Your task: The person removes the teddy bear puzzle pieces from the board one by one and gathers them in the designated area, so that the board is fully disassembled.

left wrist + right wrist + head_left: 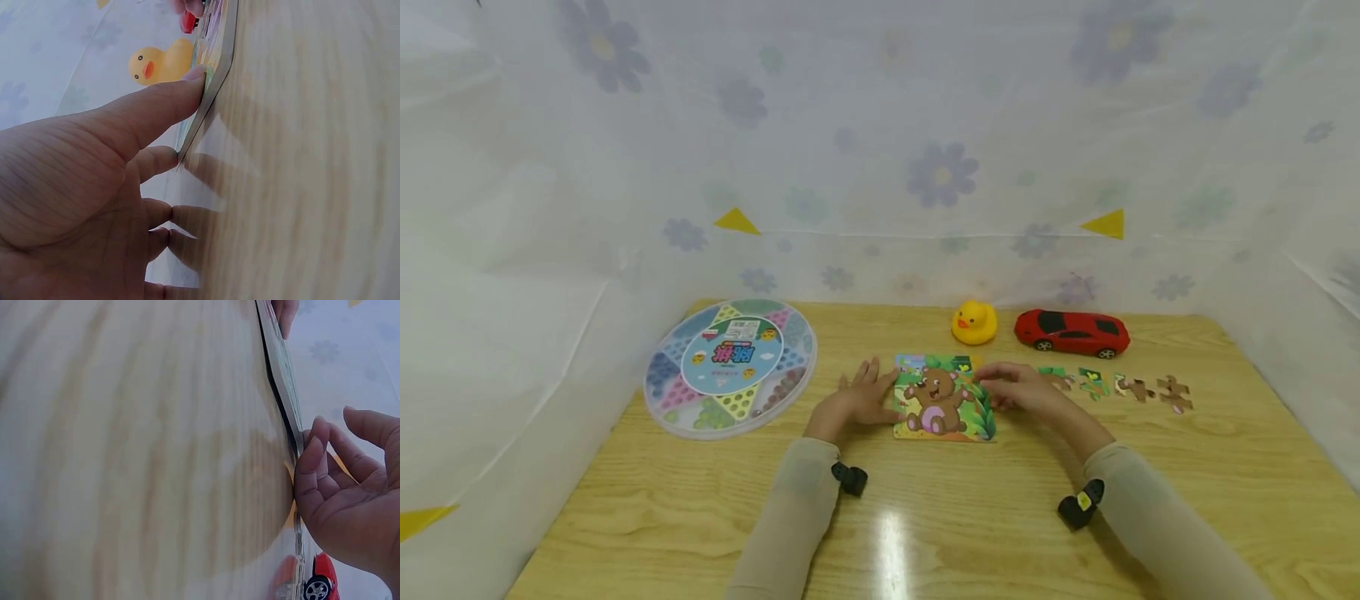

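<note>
A square jigsaw puzzle with a smiling brown bear lies on the wooden table between both hands. At its left side is my left hand; in the left wrist view the thumb lies straight on the puzzle's edge, the index finger touches near a corner, and the other fingers spread on the table. My right hand is at the puzzle's upper right edge. In the right wrist view its fingers are loosely bent against that edge, the thumb apart, nothing showing between them. Part of the upper right corner is hidden by this hand.
Several loose puzzle pieces lie in a row right of my right hand. Behind them stands a red toy car, with a yellow rubber duck left of it. A round Chinese checkers box lies at the left. Flowered white curtain encloses the table.
</note>
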Available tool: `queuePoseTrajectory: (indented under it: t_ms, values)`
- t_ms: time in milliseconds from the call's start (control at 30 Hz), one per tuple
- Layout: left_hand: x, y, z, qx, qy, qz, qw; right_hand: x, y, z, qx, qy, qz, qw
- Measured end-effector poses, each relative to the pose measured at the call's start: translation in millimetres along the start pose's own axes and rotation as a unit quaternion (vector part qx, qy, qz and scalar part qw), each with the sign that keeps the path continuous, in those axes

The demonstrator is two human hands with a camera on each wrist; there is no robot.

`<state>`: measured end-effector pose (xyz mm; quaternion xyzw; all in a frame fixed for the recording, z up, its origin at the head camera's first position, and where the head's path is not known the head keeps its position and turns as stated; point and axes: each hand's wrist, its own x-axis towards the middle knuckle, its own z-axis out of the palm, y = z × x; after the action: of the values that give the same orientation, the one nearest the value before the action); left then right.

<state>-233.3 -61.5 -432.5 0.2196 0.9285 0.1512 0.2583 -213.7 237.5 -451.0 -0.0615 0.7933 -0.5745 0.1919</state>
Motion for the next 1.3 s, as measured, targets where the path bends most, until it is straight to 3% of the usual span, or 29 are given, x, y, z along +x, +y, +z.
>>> queuePoseTrajectory:
  t_ms: [400, 833, 1300]
  values:
    - [4.0, -2.9, 3.4, 0.009, 0.001, -0.002, 1.0000, 3.1, -5.5, 5.0, -0.049, 0.011, -0.013, 0.999]
    - [3.6, -3.1, 4.4, 0.005, 0.002, -0.002, 1.0000, 3.4, -5.1, 1.5, -0.018, -0.007, -0.001, 1.000]
    - [3.7, -3.1, 3.7, 0.008, 0.002, -0.002, 1.0000, 9.4, -4.0, 5.1, -0.028, 0.022, -0.006, 0.999]
